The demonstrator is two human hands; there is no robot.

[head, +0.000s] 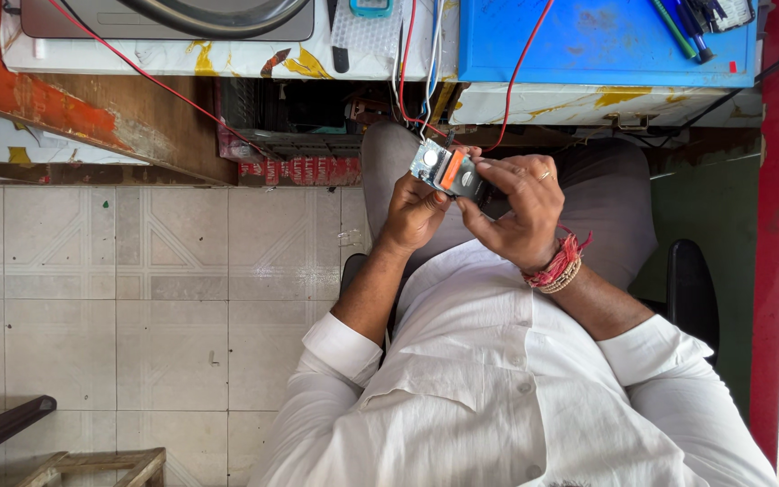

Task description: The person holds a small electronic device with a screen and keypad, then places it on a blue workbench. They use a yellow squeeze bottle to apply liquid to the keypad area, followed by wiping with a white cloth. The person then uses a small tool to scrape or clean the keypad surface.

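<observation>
- Our left hand (415, 215) grips the small silver metal module with an orange patch (444, 169) over our lap, near the counter (534, 101).
- Our right hand (517, 209) fingers (489, 168) pinch its right edge; we should steady it, minding the red and white wires (406, 63).

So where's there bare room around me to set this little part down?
Both hands, left hand and right hand, grip the small device over the lap. The blue mat is mostly bare left of the pens. The tiled floor is open. The wires crowd the bench middle.
</observation>
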